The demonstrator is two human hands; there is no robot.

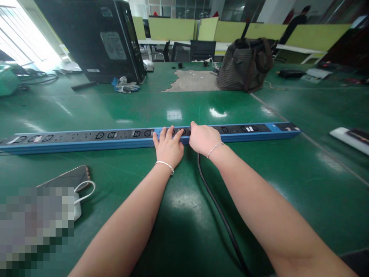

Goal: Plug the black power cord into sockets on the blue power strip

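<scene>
A long blue power strip [86,145] with a black face and several sockets lies across the green table in front of me. My left hand [168,146] rests on it near the middle, fingers spread over its top and front edge. Just to the right, my right hand [205,139] is closed over the strip at a socket. A black power cord [211,194] runs out from under that hand toward me. The plug end is hidden by my fingers, so how far it sits in the socket cannot be seen.
A phone [65,177] and a white cable [86,184] lie at the left, beside a blurred-out patch. Behind stand a black computer case [95,42], work gloves [125,84] and a striped bag [245,65]. A white object [350,139] lies at the right. A person [296,24] is far back.
</scene>
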